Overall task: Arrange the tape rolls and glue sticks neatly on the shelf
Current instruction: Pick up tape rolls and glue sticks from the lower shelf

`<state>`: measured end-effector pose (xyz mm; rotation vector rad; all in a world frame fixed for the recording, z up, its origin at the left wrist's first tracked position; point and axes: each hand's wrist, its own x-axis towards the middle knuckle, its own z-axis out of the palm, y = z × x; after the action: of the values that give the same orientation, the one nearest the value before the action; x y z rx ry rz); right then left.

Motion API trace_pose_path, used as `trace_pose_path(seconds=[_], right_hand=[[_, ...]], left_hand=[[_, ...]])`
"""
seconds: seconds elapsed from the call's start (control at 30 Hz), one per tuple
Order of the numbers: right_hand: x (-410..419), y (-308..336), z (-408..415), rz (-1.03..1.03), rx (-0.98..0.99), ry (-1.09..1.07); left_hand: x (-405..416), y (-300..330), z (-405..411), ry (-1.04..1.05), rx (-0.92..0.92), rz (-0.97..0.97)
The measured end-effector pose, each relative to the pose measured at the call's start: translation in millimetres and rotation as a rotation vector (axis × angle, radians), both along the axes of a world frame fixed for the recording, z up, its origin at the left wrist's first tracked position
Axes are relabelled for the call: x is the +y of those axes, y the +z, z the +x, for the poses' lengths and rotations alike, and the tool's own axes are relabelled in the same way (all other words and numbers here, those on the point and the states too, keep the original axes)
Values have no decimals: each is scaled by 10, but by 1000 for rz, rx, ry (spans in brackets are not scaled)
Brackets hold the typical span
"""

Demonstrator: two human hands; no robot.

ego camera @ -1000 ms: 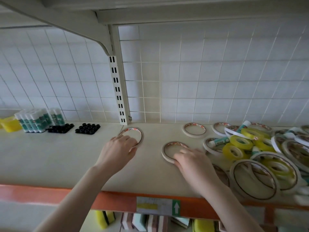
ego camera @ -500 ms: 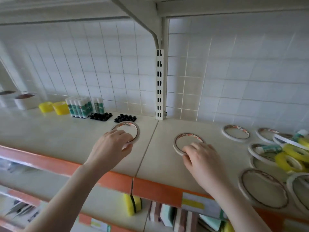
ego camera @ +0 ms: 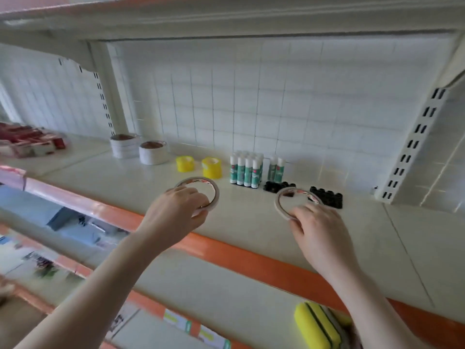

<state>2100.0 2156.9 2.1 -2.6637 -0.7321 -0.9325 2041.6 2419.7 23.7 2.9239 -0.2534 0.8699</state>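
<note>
A: What's hard to read here?

B: The left edge is smeared; the red packs [ego camera: 30,143] at far left and the goods on the lower shelf are only blurs. The yellow sponge [ego camera: 318,326] is cut off at the bottom. The printing on the glue sticks [ego camera: 246,170] can't be made out.

A: And the hands?

B: The left hand [ego camera: 176,215] has its fingers curled over the near rim of a thin tape ring [ego camera: 198,193], hiding that part. The right hand [ego camera: 319,231] pinches the near edge of a second thin tape ring [ego camera: 297,201] the same way. Whether the rings touch the shelf [ego camera: 251,222] I cannot tell.

A: Where do they sit?

B: The left ring is just in front of two yellow tape rolls [ego camera: 198,166]; the right one overlaps the black caps [ego camera: 327,196]. Two white tape stacks [ego camera: 138,149] stand further left
</note>
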Motion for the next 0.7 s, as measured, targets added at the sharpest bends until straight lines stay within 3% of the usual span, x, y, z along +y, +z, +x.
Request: trace_pose_path(seconds=[0.7], right_hand=[[3265, 583, 1374, -15, 102, 167]], left_hand=[[3155, 225, 907, 123, 13, 24]])
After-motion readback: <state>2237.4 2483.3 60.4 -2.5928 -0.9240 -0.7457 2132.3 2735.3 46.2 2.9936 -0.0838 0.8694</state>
